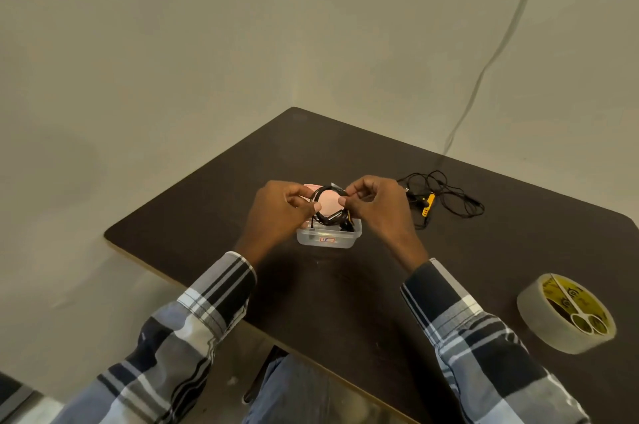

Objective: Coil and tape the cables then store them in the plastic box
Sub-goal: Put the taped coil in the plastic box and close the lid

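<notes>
Black coiled cable (327, 207) hung between our hands above the plastic box (328, 237); left hand (280, 207) and right hand (375, 204) both pinched it. We judged the tape should be pressed flat before lowering. Table (345, 285) edge lay near left; loose cable (446, 197) right.

I see both hands, left hand (280, 207) and right hand (375, 204), pinching a coiled black cable (326, 212) over the plastic box (328, 238) on the tabletop (345, 285).
</notes>
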{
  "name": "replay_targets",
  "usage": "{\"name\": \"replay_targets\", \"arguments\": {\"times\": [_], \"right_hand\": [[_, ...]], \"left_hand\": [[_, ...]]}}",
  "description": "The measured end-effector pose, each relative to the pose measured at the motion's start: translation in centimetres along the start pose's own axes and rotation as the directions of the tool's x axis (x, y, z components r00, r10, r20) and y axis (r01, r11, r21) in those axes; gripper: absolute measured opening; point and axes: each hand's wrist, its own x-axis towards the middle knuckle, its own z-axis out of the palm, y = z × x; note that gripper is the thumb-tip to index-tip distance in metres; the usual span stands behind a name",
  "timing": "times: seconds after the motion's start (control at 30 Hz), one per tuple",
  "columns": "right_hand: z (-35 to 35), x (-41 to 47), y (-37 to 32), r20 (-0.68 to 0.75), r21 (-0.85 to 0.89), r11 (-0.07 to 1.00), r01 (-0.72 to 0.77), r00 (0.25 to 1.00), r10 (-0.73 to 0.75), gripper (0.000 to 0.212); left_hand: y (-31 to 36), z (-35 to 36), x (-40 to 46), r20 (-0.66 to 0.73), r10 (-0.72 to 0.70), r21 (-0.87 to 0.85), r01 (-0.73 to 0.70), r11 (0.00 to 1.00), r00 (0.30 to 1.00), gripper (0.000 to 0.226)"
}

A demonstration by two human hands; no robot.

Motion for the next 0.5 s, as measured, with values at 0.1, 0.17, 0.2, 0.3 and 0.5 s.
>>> {"name": "replay_targets", "arguments": {"times": [0.1,0.17,0.2,0.3,0.5], "right_hand": [[0.0,0.1,0.0,0.032,-0.180,0.982,0.055,0.998,-0.050,0.012],[0.1,0.1,0.0,0.050,-0.259,0.963,0.075,0.997,-0.064,0.015],[0.1,0.1,0.1,0.060,-0.283,0.956,0.080,0.996,-0.065,0.016],[0.2,0.2,0.4,0.088,-0.340,0.935,0.098,0.993,-0.073,0.016],[0.3,0.4,0.9,0.159,-0.384,0.914,0.134,0.984,-0.078,0.007]], "left_hand": [[0.1,0.2,0.2,0.020,0.052,0.223,-0.055,0.973,0.998,0.025],[0.2,0.2,0.2,0.043,0.053,0.314,-0.064,0.947,0.998,0.025],[0.1,0.2,0.3,0.047,0.056,0.352,-0.069,0.934,0.997,0.024],[0.2,0.1,0.5,0.083,0.057,0.457,-0.089,0.885,0.995,0.027],[0.3,0.5,1.4,0.065,0.040,0.511,-0.068,0.857,0.997,0.018]]}}
